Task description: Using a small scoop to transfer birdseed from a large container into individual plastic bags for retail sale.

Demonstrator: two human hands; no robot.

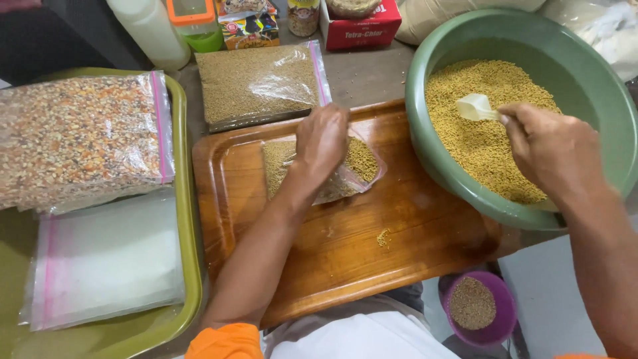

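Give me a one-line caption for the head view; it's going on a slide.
Left hand steadies a part-filled clear bag on a wooden tray; right hand scoops yellow grain from a green basin.

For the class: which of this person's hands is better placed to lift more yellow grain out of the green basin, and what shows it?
Right hand: it holds the white scoop over the grain in the green basin. Left hand rests on the plastic bag.

Far left, on a green tray [189, 219]: a sealed bag of mixed grain [80, 136] and, nearer, a stack of empty bags [106, 259]. Farther back, a sealed bag of yellow seed [256, 83], a white bottle [149, 30], a red box [362, 26]. Near right, low down, a purple bowl [475, 309] of brown grain.
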